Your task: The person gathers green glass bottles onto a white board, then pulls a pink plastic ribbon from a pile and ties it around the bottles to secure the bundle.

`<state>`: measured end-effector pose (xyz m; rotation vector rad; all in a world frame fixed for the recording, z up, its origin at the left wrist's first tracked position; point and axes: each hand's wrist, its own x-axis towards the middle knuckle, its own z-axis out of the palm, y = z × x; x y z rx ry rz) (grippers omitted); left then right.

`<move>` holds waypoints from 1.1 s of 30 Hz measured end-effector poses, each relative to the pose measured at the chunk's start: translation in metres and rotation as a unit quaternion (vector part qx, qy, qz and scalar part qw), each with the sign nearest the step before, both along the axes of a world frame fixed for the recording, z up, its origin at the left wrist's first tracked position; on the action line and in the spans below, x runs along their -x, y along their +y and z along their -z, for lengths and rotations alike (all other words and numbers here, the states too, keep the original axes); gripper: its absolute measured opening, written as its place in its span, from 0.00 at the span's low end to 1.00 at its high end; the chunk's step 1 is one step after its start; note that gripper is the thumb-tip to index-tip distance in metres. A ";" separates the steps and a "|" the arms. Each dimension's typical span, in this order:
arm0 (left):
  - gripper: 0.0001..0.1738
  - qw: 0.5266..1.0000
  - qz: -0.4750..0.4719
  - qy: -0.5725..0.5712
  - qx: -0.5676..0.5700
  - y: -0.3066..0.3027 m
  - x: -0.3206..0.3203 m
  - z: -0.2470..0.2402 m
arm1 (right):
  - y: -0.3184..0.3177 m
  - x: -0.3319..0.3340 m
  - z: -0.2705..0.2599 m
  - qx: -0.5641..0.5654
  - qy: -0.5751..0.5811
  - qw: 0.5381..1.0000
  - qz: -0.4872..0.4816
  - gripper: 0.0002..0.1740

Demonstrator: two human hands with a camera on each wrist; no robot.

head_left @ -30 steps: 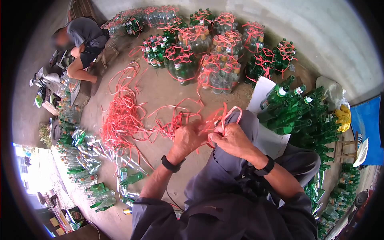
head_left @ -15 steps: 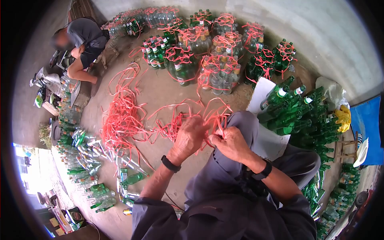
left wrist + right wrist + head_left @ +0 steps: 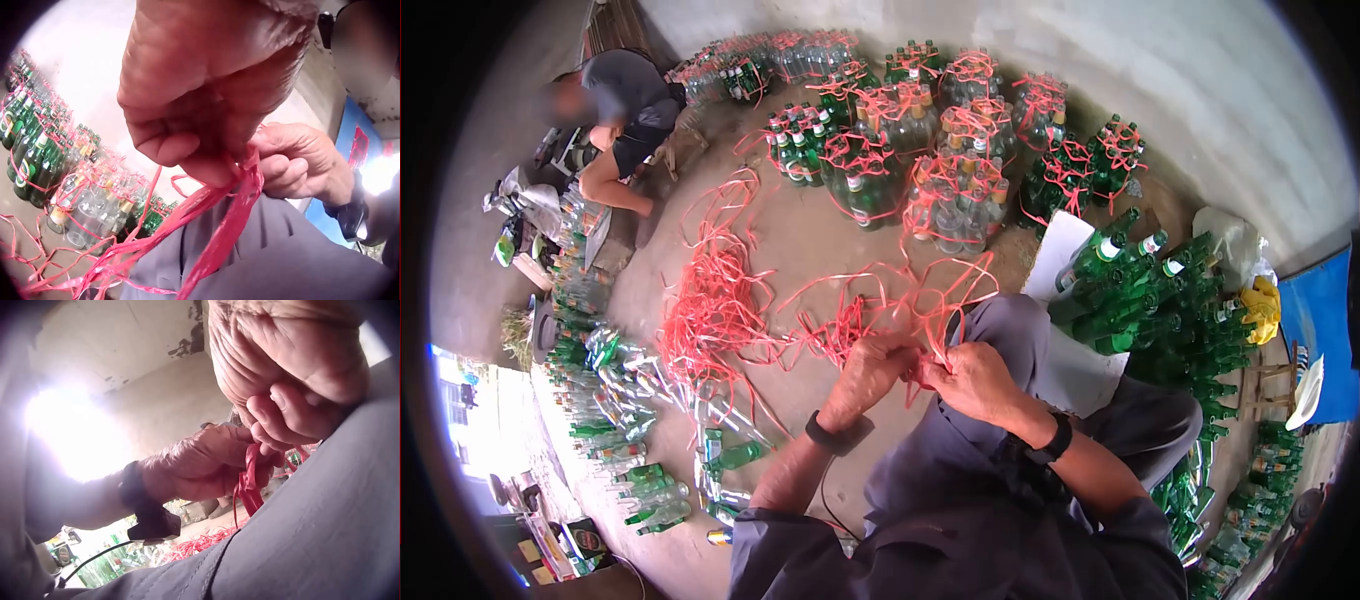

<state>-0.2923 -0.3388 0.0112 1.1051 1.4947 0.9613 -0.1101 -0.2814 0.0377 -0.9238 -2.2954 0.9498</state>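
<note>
Above the raised knee, my left hand (image 3: 868, 378) and right hand (image 3: 983, 382) meet at a bunch of flat red plastic twine (image 3: 219, 231). In the left wrist view the left hand's curled fingers pinch the twine, and strands trail down from them. The right hand (image 3: 306, 159) grips it just alongside, fingers bent inward. From the right wrist view, a red loop (image 3: 251, 465) hangs between the two hands. Loose strands run from the hands to a small tangle (image 3: 840, 330) on the floor. The fingers hide part of the twine where they meet.
A large heap of red twine (image 3: 715, 310) lies left of the hands. Bottle bundles (image 3: 955, 205) tied with red twine stand along the wall. Loose green bottles (image 3: 1105, 290) lean beside a white board (image 3: 1055, 250) at right. Another person (image 3: 625, 110) sits at far left.
My hands have come closer together at the twine, and the loop above the knee has changed shape. The head view has tipped slightly, so the room sits lower in it.
</note>
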 end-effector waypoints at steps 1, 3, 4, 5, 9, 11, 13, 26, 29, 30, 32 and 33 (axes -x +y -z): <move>0.08 1.000 -0.001 0.002 -0.002 0.001 0.002 0.000 | 0.000 -0.002 -0.003 -0.002 0.002 1.000 -0.001 0.15; 0.10 0.983 -0.124 -0.138 -0.008 0.005 0.006 -0.003 | -0.001 -0.006 -0.006 0.044 0.004 0.999 -0.014 0.15; 0.10 0.983 -0.125 -0.137 -0.009 0.005 0.008 -0.003 | -0.002 -0.007 -0.005 0.043 0.005 0.999 -0.015 0.15; 0.10 0.980 -0.132 -0.147 -0.008 0.005 0.011 -0.002 | -0.002 -0.009 -0.004 0.047 0.018 0.999 -0.015 0.15; 0.08 0.963 -0.185 -0.195 -0.006 0.006 0.002 -0.008 | -0.003 -0.005 0.000 0.061 0.047 0.997 -0.001 0.13; 0.08 0.974 -0.150 -0.172 -0.008 0.004 -0.002 -0.009 | -0.003 -0.001 -0.010 0.091 0.067 0.993 0.020 0.12; 0.07 0.980 -0.120 -0.161 -0.006 0.001 -0.013 -0.010 | -0.002 0.000 -0.009 0.122 0.085 0.988 0.041 0.10; 0.10 0.976 -0.100 -0.183 -0.056 -0.005 -0.034 -0.015 | 0.002 0.000 0.002 0.137 0.018 0.990 0.000 0.12; 0.11 0.979 -0.091 -0.167 -0.068 -0.008 -0.031 -0.017 | 0.006 -0.002 -0.003 0.161 -0.039 0.985 -0.049 0.15; 0.11 0.979 -0.098 -0.162 -0.072 -0.008 -0.031 -0.024 | 0.007 -0.004 -0.004 0.179 -0.077 0.978 -0.079 0.16; 0.11 0.966 -0.113 -0.223 -0.064 -0.007 -0.031 -0.038 | 0.006 -0.004 -0.016 0.218 -0.042 0.969 -0.105 0.13; 0.12 0.958 -0.124 -0.253 -0.050 -0.007 -0.030 -0.042 | 0.005 -0.002 -0.022 0.304 0.034 0.949 -0.079 0.10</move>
